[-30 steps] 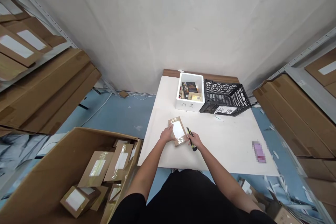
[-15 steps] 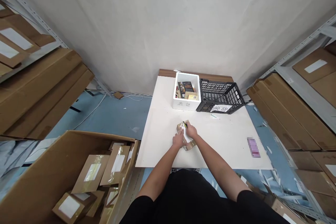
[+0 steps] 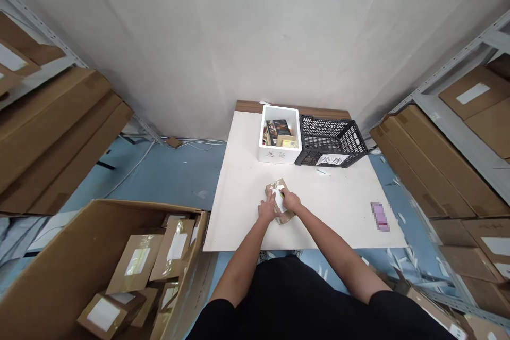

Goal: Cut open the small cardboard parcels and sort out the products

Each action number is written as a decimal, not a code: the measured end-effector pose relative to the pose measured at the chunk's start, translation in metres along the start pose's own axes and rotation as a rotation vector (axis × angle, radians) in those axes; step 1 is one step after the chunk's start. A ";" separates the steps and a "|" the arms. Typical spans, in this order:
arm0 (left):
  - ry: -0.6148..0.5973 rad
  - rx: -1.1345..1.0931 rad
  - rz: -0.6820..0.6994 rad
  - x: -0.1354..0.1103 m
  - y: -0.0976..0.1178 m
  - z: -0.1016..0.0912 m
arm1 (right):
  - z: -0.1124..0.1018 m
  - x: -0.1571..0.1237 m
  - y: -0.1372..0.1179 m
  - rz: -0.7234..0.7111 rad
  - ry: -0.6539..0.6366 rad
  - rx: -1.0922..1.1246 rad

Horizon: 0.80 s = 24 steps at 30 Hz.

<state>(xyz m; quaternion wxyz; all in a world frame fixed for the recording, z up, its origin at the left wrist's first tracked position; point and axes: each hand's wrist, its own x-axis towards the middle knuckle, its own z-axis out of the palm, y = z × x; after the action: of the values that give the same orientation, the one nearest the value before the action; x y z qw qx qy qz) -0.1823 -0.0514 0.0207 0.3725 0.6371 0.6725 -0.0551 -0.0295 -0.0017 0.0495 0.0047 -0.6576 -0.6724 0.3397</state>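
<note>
On the white tabletop lies a small taped cardboard box (image 3: 285, 216) with a white label on top, turned slightly askew. My left hand (image 3: 268, 207) grips its left side, fingers over the top and thumb toward the near end. My right hand (image 3: 291, 201) is closed around a slim box cutter (image 3: 281, 192), mostly hidden by the fingers. The cutter points at the label, near the middle of the box; whether the blade touches it I cannot tell.
Behind the box stand a white foam bin (image 3: 279, 155) of small packages and a black plastic crate (image 3: 334, 143). A pixelated purple item (image 3: 380, 217) lies at the table's right. Left is a large carton (image 3: 131, 207) of parcels; shelves with boxes flank both sides.
The cutter in my right hand has moved from the far end of the box toward its middle. My left hand stays on the box. The whole view has shifted slightly.
</note>
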 end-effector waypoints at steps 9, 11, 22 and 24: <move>0.027 0.072 0.021 -0.001 0.001 -0.003 | 0.016 -0.051 0.030 0.028 0.075 0.188; 0.031 0.079 0.020 0.000 0.001 -0.002 | 0.012 -0.047 0.021 0.011 0.107 0.147; -0.014 0.076 -0.026 0.000 0.003 -0.004 | -0.001 0.008 -0.032 -0.013 -0.026 -0.127; -0.008 0.084 -0.028 -0.001 0.003 -0.004 | -0.003 0.003 -0.031 -0.010 -0.071 -0.198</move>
<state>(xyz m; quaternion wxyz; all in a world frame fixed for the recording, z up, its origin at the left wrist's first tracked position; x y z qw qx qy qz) -0.1812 -0.0490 0.0253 0.3472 0.6427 0.6768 -0.0912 -0.0557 0.0047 0.0646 -0.0824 -0.6391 -0.7057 0.2945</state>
